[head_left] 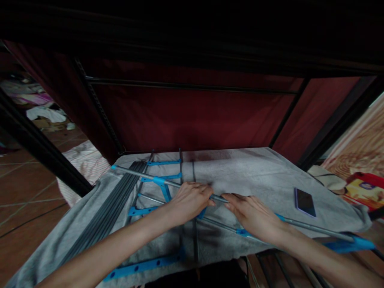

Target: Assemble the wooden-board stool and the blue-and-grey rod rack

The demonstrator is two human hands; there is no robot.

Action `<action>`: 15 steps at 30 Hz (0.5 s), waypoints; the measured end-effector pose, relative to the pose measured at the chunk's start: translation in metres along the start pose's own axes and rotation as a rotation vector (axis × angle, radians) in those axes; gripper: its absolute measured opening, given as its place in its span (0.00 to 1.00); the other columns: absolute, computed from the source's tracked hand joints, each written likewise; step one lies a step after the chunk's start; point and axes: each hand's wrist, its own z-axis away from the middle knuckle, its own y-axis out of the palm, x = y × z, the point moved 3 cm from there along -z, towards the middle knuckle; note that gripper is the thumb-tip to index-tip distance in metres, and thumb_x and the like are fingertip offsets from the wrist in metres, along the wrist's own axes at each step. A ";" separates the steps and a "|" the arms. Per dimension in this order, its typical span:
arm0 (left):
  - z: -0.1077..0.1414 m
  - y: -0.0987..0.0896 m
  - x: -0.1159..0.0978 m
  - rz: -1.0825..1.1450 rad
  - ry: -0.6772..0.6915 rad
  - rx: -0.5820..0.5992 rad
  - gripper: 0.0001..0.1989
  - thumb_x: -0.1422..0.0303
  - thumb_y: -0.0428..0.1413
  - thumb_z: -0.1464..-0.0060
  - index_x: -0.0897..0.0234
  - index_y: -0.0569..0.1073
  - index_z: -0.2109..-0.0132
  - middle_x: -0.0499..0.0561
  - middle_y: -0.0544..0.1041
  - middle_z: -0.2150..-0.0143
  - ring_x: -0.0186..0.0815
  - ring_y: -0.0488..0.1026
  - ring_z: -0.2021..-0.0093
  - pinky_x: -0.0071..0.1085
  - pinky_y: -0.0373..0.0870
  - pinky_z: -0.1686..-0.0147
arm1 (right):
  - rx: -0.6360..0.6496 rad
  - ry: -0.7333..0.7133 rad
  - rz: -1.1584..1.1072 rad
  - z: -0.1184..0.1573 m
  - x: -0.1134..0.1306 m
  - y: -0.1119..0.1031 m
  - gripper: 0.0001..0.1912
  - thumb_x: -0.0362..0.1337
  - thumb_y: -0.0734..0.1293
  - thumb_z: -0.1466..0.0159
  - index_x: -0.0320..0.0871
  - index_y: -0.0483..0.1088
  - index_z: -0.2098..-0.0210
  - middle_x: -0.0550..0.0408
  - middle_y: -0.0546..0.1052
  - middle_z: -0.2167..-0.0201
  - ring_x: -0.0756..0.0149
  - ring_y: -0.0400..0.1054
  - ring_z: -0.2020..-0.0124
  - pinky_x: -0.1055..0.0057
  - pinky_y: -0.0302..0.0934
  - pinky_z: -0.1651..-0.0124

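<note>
My left hand is wrapped round a long grey metal tube of a rack frame with blue plastic joints. Just to its right, my right hand grips the same tube, thumb towards the left hand. The tube slants across the surface from a blue end cap at the left to a blue end piece at the right. A blue connector sits on it left of my hands. A second thinner tube runs below. Parts of the joints under my palms are hidden.
A bundle of grey tubes lies at the left on the grey cloth. Beside it is a ladder-like frame with blue crosspieces. A phone lies at the right. Black posts and a dark red curtain surround the surface.
</note>
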 end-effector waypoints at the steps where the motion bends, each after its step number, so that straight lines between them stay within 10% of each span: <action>1: 0.001 0.000 -0.005 0.001 -0.006 0.006 0.12 0.58 0.51 0.38 0.62 0.72 0.60 0.51 0.78 0.63 0.39 0.75 0.63 0.31 0.64 0.66 | 0.003 0.003 -0.020 0.003 0.001 0.001 0.19 0.40 0.53 0.29 0.50 0.67 0.44 0.51 0.78 0.52 0.59 0.75 0.58 0.68 0.63 0.59; 8: 0.008 0.001 -0.018 0.036 -0.024 0.090 0.13 0.58 0.52 0.39 0.62 0.73 0.60 0.51 0.78 0.65 0.38 0.75 0.65 0.31 0.65 0.66 | 0.057 -0.038 -0.020 0.014 0.001 0.004 0.17 0.39 0.53 0.29 0.50 0.68 0.46 0.53 0.79 0.57 0.60 0.75 0.62 0.69 0.62 0.63; 15: 0.030 -0.035 -0.010 0.147 -0.009 0.111 0.19 0.52 0.46 0.37 0.61 0.73 0.56 0.50 0.78 0.63 0.36 0.76 0.66 0.29 0.63 0.68 | 0.011 -0.105 0.014 0.033 0.011 -0.016 0.15 0.41 0.54 0.29 0.48 0.67 0.49 0.55 0.78 0.65 0.66 0.74 0.70 0.71 0.55 0.71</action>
